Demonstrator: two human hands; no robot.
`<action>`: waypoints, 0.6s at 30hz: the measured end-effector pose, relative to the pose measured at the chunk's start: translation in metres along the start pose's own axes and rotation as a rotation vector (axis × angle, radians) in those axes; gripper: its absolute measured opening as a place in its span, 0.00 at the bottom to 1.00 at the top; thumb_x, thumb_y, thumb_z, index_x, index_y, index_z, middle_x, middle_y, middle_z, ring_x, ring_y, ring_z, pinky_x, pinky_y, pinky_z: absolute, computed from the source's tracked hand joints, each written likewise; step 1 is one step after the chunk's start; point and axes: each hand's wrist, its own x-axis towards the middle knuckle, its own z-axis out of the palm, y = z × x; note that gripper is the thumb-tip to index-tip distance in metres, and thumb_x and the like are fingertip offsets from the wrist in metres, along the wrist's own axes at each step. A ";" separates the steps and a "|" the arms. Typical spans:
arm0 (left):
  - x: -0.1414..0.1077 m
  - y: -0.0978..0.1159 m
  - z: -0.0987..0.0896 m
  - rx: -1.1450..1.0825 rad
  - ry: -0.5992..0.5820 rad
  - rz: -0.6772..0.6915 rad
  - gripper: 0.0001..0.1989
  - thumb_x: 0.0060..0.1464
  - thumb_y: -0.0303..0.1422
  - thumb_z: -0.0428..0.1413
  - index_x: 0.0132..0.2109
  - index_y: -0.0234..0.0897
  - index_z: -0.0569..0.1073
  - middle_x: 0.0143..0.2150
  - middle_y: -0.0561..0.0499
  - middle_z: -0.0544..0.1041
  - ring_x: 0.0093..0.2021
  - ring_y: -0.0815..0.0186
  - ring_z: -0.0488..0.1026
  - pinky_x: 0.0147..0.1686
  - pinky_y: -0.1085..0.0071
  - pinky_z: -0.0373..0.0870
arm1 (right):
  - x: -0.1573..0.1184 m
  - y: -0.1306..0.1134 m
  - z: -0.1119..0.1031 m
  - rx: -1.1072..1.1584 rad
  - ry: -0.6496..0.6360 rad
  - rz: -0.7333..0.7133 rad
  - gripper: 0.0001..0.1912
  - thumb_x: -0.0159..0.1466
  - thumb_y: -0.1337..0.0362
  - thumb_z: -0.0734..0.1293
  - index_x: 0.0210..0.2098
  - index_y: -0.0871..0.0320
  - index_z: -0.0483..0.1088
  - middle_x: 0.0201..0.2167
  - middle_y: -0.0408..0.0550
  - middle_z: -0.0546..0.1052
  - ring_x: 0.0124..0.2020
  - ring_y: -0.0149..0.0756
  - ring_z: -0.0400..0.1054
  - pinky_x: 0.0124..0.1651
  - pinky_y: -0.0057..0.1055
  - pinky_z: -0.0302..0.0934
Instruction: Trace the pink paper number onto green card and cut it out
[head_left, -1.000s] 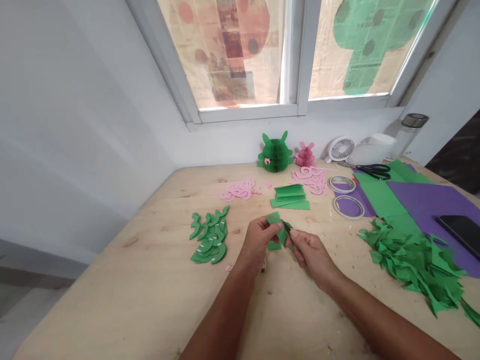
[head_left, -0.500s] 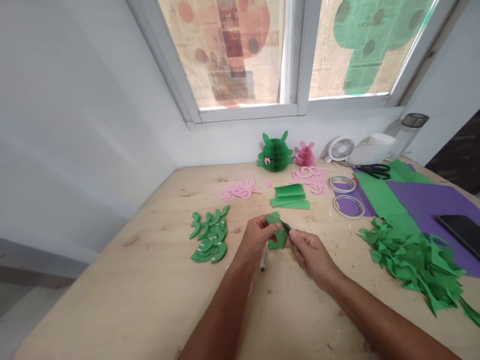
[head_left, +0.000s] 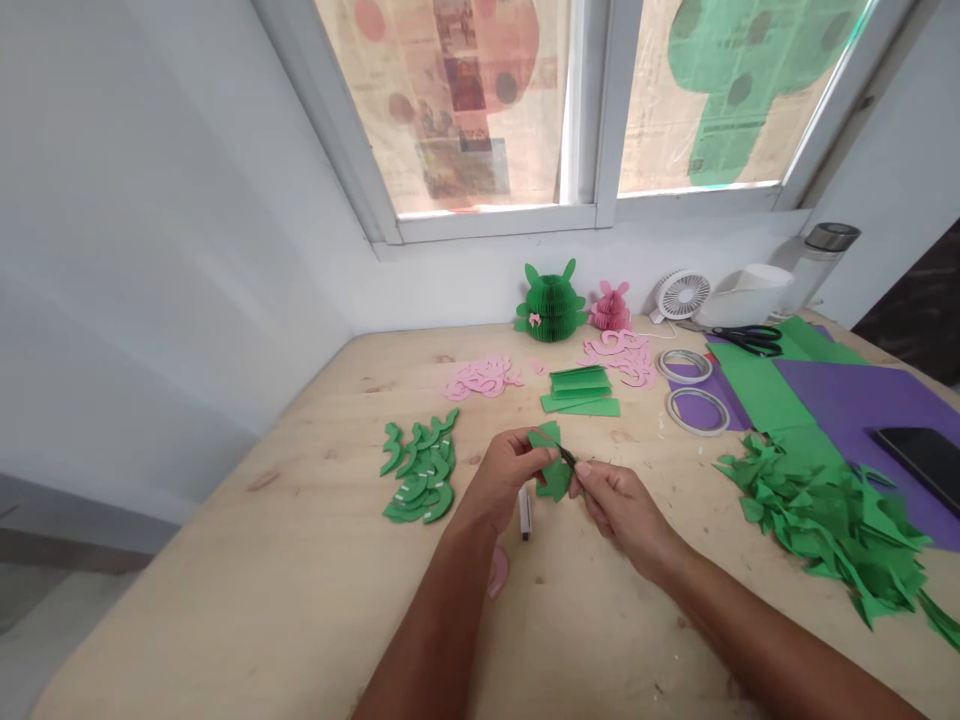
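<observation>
Between thumb and fingers, my left hand pinches a piece of green paper above the table. My right hand is closed on small dark scissors, whose blades meet the paper's edge; the handles are mostly covered by my fingers. Just under my left hand lies a pale stapler-like bar with a dark end. A pink paper cutout shows partly beside my left forearm. To the left rests a pile of curved green cutouts.
Behind my hands lie green paper strips and pink cutouts. Green scraps, purple sheets, a phone, tape rolls and larger scissors occupy the right. Honeycomb paper figures and a fan stand at the wall.
The green paper has turned slightly in my left hand, and the scissors have shifted a little left along it. More of the pink cutout shows beside my left forearm.
</observation>
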 end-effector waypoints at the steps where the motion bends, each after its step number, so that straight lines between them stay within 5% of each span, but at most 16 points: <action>1: 0.000 0.000 -0.001 0.003 -0.005 -0.004 0.07 0.40 0.32 0.60 0.22 0.33 0.71 0.21 0.52 0.70 0.23 0.70 0.66 0.25 0.74 0.64 | 0.000 0.000 0.000 -0.002 -0.004 0.002 0.24 0.57 0.42 0.61 0.24 0.58 0.65 0.10 0.32 0.52 0.13 0.24 0.41 0.16 0.25 0.35; 11: -0.001 0.001 -0.005 0.025 -0.040 -0.031 0.07 0.41 0.32 0.61 0.24 0.32 0.72 0.22 0.51 0.72 0.23 0.70 0.67 0.25 0.73 0.63 | 0.000 0.000 -0.003 0.039 -0.017 0.018 0.24 0.57 0.43 0.62 0.24 0.59 0.66 0.10 0.32 0.51 0.13 0.23 0.39 0.17 0.25 0.32; 18: 0.002 -0.001 -0.003 0.030 0.013 0.002 0.09 0.41 0.34 0.64 0.25 0.33 0.73 0.21 0.55 0.69 0.21 0.72 0.66 0.24 0.75 0.63 | 0.008 0.004 -0.010 0.185 0.116 -0.079 0.21 0.58 0.45 0.63 0.30 0.59 0.68 0.12 0.32 0.53 0.14 0.24 0.42 0.18 0.25 0.35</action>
